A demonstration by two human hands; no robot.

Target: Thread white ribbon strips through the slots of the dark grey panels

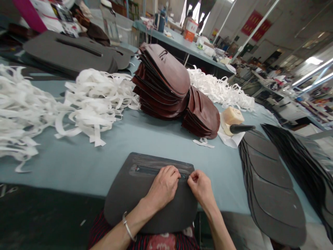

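A dark grey panel (130,198) with rounded corners lies partly on the table's front edge and partly over the lap. Near its far side runs a long narrow slot (148,170), with a shiny smeared band around it. My left hand (163,185) rests on the panel, its fingers bent together and the fingertips at the slot's right part. Beside the panel's right edge, my right hand (201,187) is closed in a pinch by the slot's end. Whatever sits between its fingertips is too small to make out.
Brown leather pieces (169,73) are stacked mid-table, a smaller stack (203,111) beside them. White strips (96,93) lie in heaps left and behind. A cream container with a black nozzle (241,128) stands right of the stacks. Grey panels (273,194) overlap at the right.
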